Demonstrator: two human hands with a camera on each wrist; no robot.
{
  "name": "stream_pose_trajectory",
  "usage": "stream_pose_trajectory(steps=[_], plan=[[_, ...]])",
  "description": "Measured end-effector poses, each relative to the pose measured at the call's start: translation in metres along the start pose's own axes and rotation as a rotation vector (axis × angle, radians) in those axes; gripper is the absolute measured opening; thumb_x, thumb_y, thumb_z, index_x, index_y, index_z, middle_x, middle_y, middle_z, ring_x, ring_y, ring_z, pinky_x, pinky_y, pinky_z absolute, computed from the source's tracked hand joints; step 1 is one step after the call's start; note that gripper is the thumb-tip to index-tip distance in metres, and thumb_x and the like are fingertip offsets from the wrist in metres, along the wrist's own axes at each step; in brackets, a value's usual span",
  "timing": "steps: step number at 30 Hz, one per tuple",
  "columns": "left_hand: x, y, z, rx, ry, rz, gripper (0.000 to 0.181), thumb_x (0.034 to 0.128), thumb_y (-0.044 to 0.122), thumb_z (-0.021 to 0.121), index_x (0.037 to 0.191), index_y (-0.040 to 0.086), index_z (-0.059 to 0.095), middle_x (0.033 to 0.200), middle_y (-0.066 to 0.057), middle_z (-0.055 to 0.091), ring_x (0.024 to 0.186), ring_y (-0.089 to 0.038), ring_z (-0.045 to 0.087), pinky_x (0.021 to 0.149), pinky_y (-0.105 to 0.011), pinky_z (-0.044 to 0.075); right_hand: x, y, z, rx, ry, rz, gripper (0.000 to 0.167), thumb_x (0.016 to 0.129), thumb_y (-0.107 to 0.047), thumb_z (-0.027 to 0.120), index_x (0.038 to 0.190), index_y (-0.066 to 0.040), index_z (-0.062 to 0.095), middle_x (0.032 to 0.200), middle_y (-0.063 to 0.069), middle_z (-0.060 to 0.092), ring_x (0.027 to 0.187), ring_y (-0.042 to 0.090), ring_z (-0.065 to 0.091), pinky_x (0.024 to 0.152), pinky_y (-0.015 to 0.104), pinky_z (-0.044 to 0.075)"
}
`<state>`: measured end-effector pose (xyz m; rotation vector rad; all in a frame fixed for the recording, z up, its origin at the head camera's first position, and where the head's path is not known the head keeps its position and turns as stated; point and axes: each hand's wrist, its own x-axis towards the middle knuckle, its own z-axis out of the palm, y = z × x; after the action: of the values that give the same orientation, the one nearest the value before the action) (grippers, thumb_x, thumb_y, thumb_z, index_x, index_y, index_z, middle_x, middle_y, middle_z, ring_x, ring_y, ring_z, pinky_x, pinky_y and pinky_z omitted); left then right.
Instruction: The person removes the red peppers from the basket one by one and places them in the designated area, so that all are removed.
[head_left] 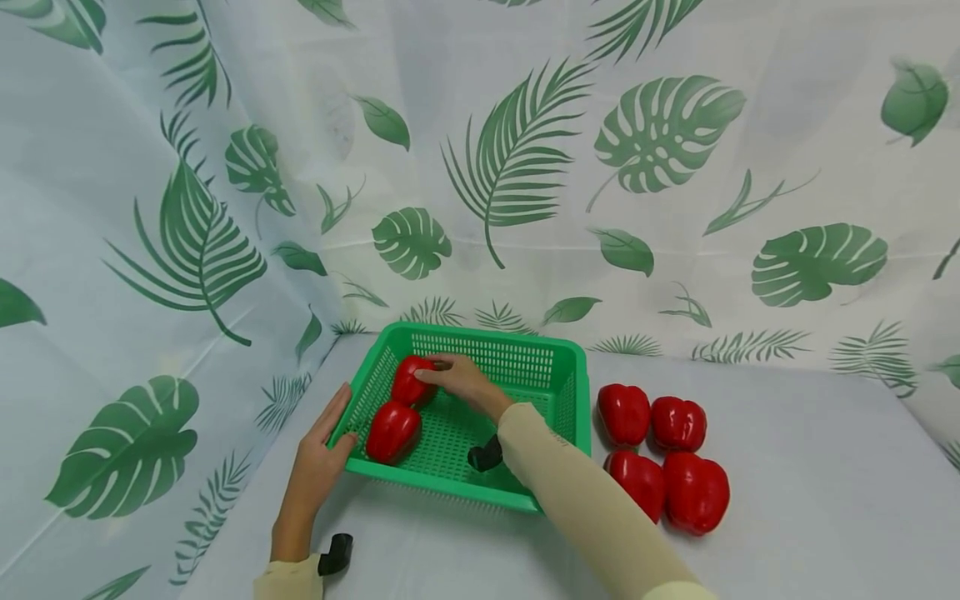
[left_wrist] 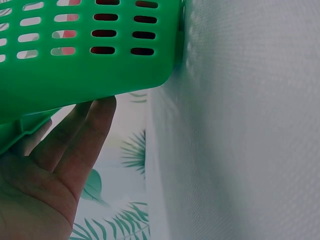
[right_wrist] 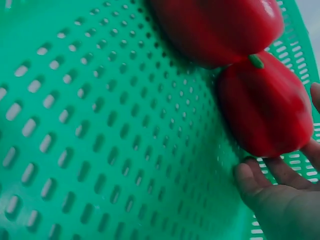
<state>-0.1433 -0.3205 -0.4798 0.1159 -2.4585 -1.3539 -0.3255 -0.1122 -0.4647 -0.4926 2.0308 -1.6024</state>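
Observation:
My left hand (head_left: 313, 471) grips the left side of the green basket (head_left: 442, 489), thumb by the rim and fingers along the outside; in the left wrist view its fingers (left_wrist: 87, 142) touch the basket's wall. Inside the basket, my right hand (head_left: 471, 385) holds a red bell pepper (head_left: 408, 382) at the back left. Seen in the right wrist view, fingers of the right hand (right_wrist: 285, 187) reach around the end of that pepper (right_wrist: 267, 107), which shows a short green stem. A second red pepper (head_left: 393, 432) lies against it, nearer the front.
Several more red peppers (head_left: 696, 492) are grouped on the white table (head_left: 810, 500), right of the basket. Behind the table hangs a leaf-print cloth (head_left: 525, 283), which continues along the left side. A black device (head_left: 336, 554) is attached at the left wrist.

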Motion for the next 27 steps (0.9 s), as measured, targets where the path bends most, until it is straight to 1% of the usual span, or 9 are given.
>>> stream_pose_trajectory(steps=[6,9,12,14,17,21,24,26,27], plan=[[-0.0006,0.0021,-0.0006,-0.008,-0.004,-0.002,0.064,0.1039,0.004,0.056,0.166,0.008,0.041,0.172,-0.006,0.035,0.159,-0.030,0.029,0.122,-0.053,0.029,-0.0014,0.0026,0.0053,0.001,-0.003,-0.020,0.059,0.101,-0.027,0.074,0.152,-0.001,0.059,0.145,0.018,0.061,0.132,0.036,0.056,0.110,0.053,0.048],[-0.0008,0.0020,-0.0009,-0.006,0.001,0.002,0.064,0.1037,0.003,0.056,0.166,0.008,0.041,0.172,-0.007,0.036,0.159,-0.029,0.030,0.122,-0.034,0.029,-0.0002,0.0047,0.0063,-0.002,-0.001,-0.024,0.059,0.100,-0.026,0.075,0.151,-0.002,0.059,0.145,0.017,0.061,0.133,0.035,0.055,0.110,0.053,0.048],[-0.0010,0.0008,-0.0008,-0.002,0.010,0.012,0.064,0.1031,0.002,0.056,0.165,0.006,0.042,0.171,-0.008,0.037,0.158,-0.030,0.031,0.114,-0.014,0.025,0.0002,0.0062,0.0071,-0.012,0.001,-0.028,0.059,0.099,-0.025,0.076,0.151,-0.003,0.060,0.147,0.016,0.060,0.134,0.035,0.054,0.109,0.053,0.048],[-0.0008,0.0000,-0.0008,-0.001,0.015,0.018,0.063,0.1028,0.002,0.055,0.165,0.005,0.042,0.171,-0.009,0.037,0.158,-0.032,0.031,0.109,-0.007,0.024,0.0003,0.0066,0.0072,-0.019,0.002,-0.026,0.059,0.099,-0.023,0.076,0.151,-0.003,0.060,0.148,0.016,0.059,0.135,0.036,0.053,0.109,0.053,0.048],[-0.0005,-0.0010,-0.0006,0.007,0.015,0.017,0.063,0.1032,0.003,0.055,0.165,0.005,0.042,0.171,-0.009,0.037,0.158,-0.032,0.032,0.111,-0.011,0.025,0.0003,0.0071,0.0075,-0.028,0.008,-0.027,0.057,0.099,-0.022,0.076,0.150,-0.002,0.061,0.149,0.017,0.059,0.137,0.036,0.052,0.110,0.055,0.047],[-0.0002,-0.0012,-0.0002,0.014,0.008,0.006,0.063,0.1040,0.004,0.055,0.166,0.007,0.041,0.171,-0.007,0.036,0.158,-0.030,0.031,0.121,-0.037,0.030,0.0007,0.0072,0.0073,-0.030,0.019,-0.025,0.054,0.099,-0.022,0.075,0.148,-0.002,0.062,0.150,0.017,0.058,0.137,0.037,0.051,0.111,0.056,0.045],[0.0000,-0.0008,-0.0003,0.010,0.004,0.002,0.063,0.1042,0.005,0.055,0.166,0.008,0.041,0.172,-0.006,0.036,0.158,-0.030,0.031,0.121,-0.053,0.030,0.0007,0.0065,0.0070,-0.024,0.028,-0.019,0.053,0.099,-0.022,0.076,0.147,-0.003,0.063,0.149,0.017,0.059,0.135,0.036,0.053,0.111,0.054,0.046],[0.0001,-0.0007,-0.0007,0.010,0.003,0.000,0.063,0.1043,0.005,0.055,0.166,0.008,0.041,0.172,-0.006,0.036,0.158,-0.029,0.031,0.121,-0.053,0.030,0.0008,0.0054,0.0066,-0.011,0.032,-0.017,0.053,0.099,-0.020,0.076,0.147,-0.002,0.063,0.147,0.017,0.060,0.132,0.034,0.056,0.109,0.051,0.049],[0.0002,-0.0006,-0.0010,0.011,0.002,0.000,0.063,0.1043,0.005,0.055,0.166,0.009,0.041,0.172,-0.005,0.036,0.158,-0.029,0.031,0.122,-0.048,0.030,0.0008,0.0047,0.0063,0.000,0.032,-0.013,0.053,0.099,-0.020,0.076,0.147,-0.002,0.063,0.146,0.016,0.060,0.130,0.033,0.058,0.108,0.050,0.050]])
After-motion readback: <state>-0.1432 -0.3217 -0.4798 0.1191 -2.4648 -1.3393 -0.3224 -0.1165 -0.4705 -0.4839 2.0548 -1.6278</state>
